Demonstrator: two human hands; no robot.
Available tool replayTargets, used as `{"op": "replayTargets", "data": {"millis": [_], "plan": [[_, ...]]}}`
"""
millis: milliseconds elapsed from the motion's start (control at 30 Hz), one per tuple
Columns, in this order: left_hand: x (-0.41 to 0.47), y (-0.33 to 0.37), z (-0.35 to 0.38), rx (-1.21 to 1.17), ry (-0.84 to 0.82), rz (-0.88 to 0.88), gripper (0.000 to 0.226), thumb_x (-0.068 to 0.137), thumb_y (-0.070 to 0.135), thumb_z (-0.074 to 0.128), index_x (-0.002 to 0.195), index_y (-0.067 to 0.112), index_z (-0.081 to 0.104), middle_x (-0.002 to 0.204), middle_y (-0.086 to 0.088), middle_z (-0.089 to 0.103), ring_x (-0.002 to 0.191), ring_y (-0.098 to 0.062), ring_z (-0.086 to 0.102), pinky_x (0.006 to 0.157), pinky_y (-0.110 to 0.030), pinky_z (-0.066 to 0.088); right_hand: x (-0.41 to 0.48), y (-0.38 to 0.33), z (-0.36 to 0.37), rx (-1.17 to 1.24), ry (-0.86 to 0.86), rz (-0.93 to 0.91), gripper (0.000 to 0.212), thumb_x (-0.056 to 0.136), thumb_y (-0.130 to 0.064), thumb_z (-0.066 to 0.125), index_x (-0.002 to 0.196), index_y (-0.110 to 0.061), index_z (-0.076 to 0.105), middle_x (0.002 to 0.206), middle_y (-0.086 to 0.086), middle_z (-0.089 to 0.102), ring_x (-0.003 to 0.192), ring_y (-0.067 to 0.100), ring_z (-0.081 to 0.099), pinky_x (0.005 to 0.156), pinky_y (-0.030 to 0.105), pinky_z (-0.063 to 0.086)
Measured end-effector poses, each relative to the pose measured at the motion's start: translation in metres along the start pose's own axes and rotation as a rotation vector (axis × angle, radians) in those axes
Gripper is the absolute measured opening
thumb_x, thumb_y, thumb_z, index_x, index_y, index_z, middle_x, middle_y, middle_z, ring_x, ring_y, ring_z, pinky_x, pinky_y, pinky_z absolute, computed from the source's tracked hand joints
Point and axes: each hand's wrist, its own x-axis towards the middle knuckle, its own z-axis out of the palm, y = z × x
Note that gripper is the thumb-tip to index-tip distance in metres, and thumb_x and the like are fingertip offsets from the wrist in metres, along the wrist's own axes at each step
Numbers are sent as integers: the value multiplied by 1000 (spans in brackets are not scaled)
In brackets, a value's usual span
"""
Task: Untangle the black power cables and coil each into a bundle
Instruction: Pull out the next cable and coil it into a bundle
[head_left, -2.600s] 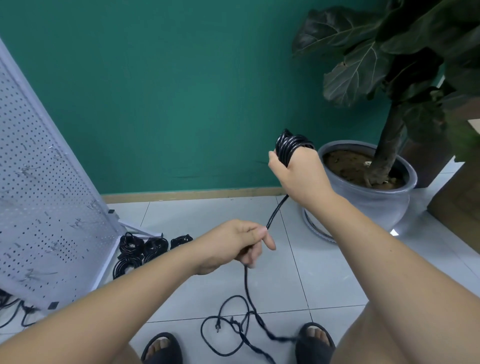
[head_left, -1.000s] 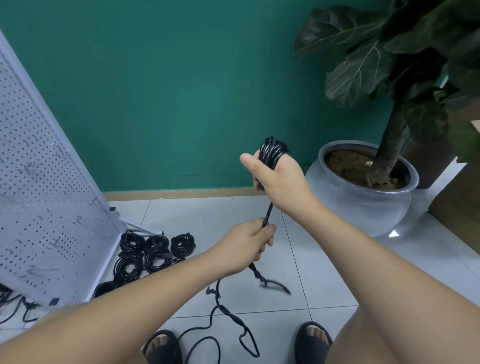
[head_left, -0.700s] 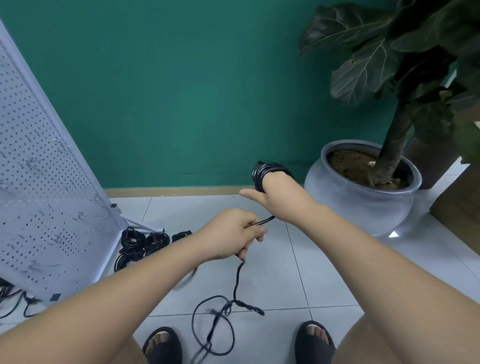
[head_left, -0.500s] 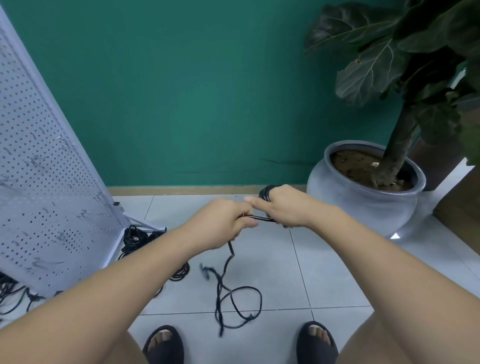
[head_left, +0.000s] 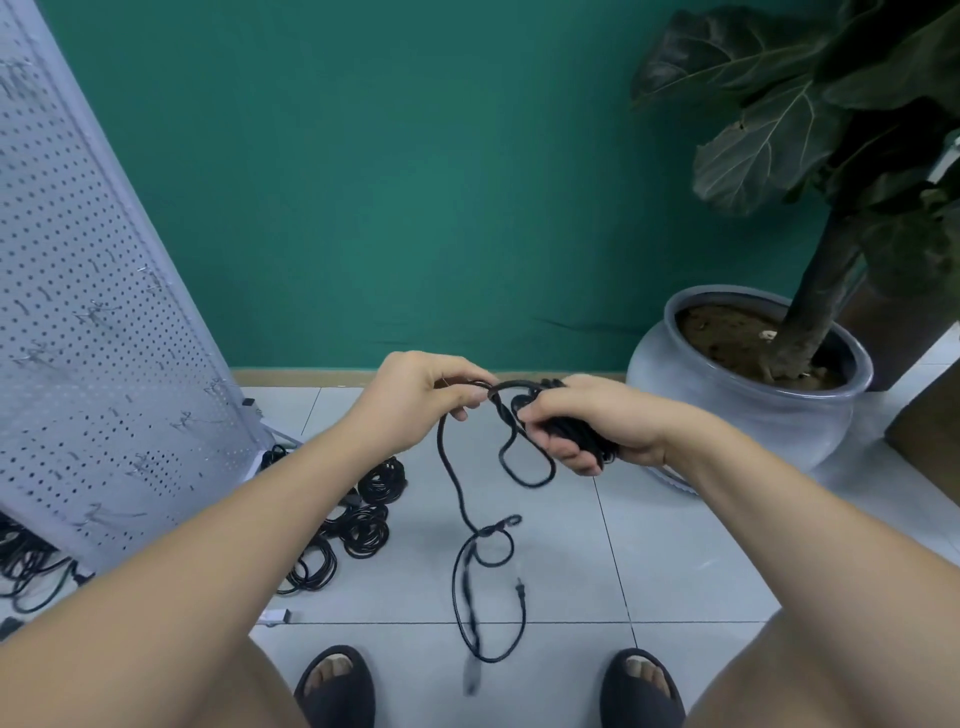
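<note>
Left hand (head_left: 421, 400) pinches black cable (head_left: 445, 462) just left of the coil (head_left: 576, 431) gripped in right hand (head_left: 587, 421); loose tail hangs below them, long axis vertical, knot (head_left: 491, 530) midway, left hand nearer.

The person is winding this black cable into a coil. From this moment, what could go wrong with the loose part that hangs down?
1. The hanging cable has a twisted knot. If the left hand pulls, the knot may tighten or be wound into the coil that the right hand holds.
2. The plug end dangles near the sandals and could snag there.
</note>
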Motion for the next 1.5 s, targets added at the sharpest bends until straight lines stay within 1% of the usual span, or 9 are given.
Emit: {"op": "replayTargets", "data": {"millis": [267, 567, 667, 767, 867, 1033, 1133, 1400, 1500], "plan": [[17, -21, -13, 187, 66, -67, 19, 105, 27, 64, 97, 36, 78, 82, 12, 75, 71, -9, 69, 68, -24, 48, -4, -6, -7, 67, 132, -79, 30, 101, -26, 60, 80, -4, 58, 65, 12, 43, 50, 24, 36, 51, 34, 31], [26, -61, -13, 453, -149, -257, 27, 110, 30, 54, 92, 29, 74, 85, 15, 77, 88, -12, 73, 86, -35, 57, -11, -11, -10, 109, 295, -161, 34, 102, -22, 56, 72, -8, 56, 63, 13, 40, 52, 23, 34, 51, 31, 30], [20, -61, -5, 520, -175, -232, 23, 110, 28, 55, 108, 29, 77, 104, 12, 77, 103, -19, 70, 90, -34, 53, -12, -10, -10, 103, 284, -160, 34, 102, -23, 55, 72, -7, 55, 64, 13, 39, 51, 23, 34, 52, 32, 29], [11, -42, 17, 329, -148, -130, 37, 104, 13, 58, 132, 32, 71, 124, 11, 70, 110, -11, 66, 99, -27, 50, -12, -11, -8, 98, 272, -169, 34, 102, -24, 56, 73, -5, 55, 64, 13, 40, 52, 23, 34, 52, 32, 30], [1, -5, 36, 95, -64, -25, 47, 95, 4, 57, 124, 38, 71, 116, 12, 58, 96, -3, 61, 78, -9, 43, -10, -12, -7, 104, 280, -167, 33, 102, -24, 55, 76, -4, 56, 63, 13, 41, 51, 23, 35, 52, 33, 30], [-12, 40, 45, -577, -103, -225, 22, 84, 16, 56, 98, 20, 72, 87, 5, 63, 76, -14, 58, 67, -27, 43, -5, -16, -6, 144, 336, -171, 30, 103, -24, 55, 81, -3, 59, 63, 10, 43, 51, 23, 35, 53, 33, 29], [-13, 38, 40, -511, -151, -184, 5, 92, 26, 70, 92, 23, 66, 86, 4, 65, 80, -15, 58, 70, -31, 40, -4, -15, -8, 139, 381, -179, 31, 101, -25, 56, 77, -7, 59, 62, 11, 44, 51, 23, 37, 53, 34, 30], [-13, 24, 12, -707, -487, -250, 24, 91, 8, 81, 100, 18, 61, 88, -1, 57, 74, -10, 56, 71, -20, 50, -6, -10, -21, 69, 499, -165, 28, 92, -30, 62, 75, -8, 62, 62, 13, 47, 51, 24, 40, 54, 36, 33], [-14, 20, 10, -501, -401, -206, 28, 88, 5, 84, 101, 15, 61, 94, -8, 55, 72, -11, 59, 73, -23, 52, -6, -10, -20, 35, 519, -159, 29, 93, -28, 62, 72, -8, 61, 62, 13, 48, 51, 24, 41, 55, 36, 34]]}}
